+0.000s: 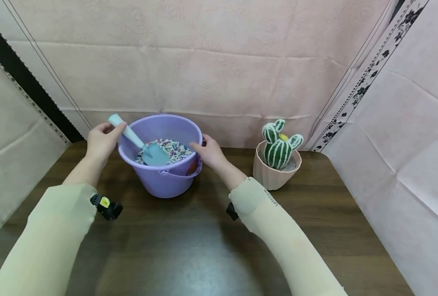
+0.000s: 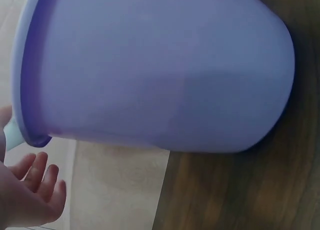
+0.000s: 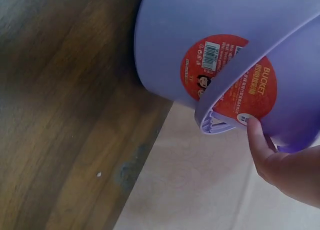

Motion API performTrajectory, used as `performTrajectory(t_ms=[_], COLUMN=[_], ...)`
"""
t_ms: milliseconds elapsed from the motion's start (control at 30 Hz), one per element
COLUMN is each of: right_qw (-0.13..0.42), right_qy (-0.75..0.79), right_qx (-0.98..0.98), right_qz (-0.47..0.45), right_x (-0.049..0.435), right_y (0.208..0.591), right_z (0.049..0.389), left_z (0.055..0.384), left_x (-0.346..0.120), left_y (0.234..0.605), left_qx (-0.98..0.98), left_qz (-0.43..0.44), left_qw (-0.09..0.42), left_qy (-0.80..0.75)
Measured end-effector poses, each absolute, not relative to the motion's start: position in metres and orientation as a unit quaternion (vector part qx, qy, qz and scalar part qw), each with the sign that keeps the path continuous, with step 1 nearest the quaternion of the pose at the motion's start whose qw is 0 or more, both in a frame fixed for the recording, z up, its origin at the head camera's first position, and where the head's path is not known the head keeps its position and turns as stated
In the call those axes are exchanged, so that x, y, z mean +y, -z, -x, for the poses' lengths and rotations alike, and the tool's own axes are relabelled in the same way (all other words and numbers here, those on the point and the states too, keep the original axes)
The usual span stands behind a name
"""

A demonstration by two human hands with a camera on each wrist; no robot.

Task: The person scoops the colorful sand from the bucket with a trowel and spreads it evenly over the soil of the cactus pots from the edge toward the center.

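A purple bucket (image 1: 159, 181) stands upright on the table, partly filled with small multicoloured pebbles (image 1: 174, 149). My left hand (image 1: 102, 142) pinches the handle of a light blue toy shovel (image 1: 130, 135) at the bucket's left rim. The shovel's blade rests on the pebbles. From the left wrist, my left hand (image 2: 32, 190) shows beside the rim, its other fingers loosely bent and a bit of the handle visible. On the opposite side, my right hand (image 1: 213, 153) holds the bucket's rim. One finger lies against the outer wall near a red label (image 3: 265, 90) in the right wrist view.
A knitted green cactus in a pale pot (image 1: 270, 176) stands right of the bucket. The bucket's handle (image 1: 181, 176) hangs down at its front right. Pale cloth walls (image 1: 204, 82) enclose the wooden table (image 1: 189, 246) at the back and sides.
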State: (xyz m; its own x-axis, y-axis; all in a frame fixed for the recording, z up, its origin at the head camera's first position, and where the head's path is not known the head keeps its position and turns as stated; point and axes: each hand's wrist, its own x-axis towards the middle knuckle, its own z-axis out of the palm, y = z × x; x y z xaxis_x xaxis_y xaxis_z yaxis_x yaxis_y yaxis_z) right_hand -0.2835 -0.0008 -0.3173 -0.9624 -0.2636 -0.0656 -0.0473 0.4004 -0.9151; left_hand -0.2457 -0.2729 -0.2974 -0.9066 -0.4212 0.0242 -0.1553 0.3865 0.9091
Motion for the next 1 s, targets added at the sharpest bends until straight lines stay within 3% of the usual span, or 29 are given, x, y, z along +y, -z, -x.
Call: performTrajectory(t_ms=[867, 1000], right_qw=[0.112, 0.114], right_qy=[0.578, 0.58], right_qx=[0.801, 0.8], right_qz=[0.103, 0.104], right_x=[-0.002, -0.002], right_y=[0.317, 0.316], right_z=[0.283, 0.283], left_z=[0.254, 0.253], left_x=[-0.252, -0.253], left_y=[0.274, 0.269], left_qx=[-0.771, -0.764], left_qz=[-0.161, -0.163], left_qw=[0.178, 0.204], left_qy=[0.59, 0.59])
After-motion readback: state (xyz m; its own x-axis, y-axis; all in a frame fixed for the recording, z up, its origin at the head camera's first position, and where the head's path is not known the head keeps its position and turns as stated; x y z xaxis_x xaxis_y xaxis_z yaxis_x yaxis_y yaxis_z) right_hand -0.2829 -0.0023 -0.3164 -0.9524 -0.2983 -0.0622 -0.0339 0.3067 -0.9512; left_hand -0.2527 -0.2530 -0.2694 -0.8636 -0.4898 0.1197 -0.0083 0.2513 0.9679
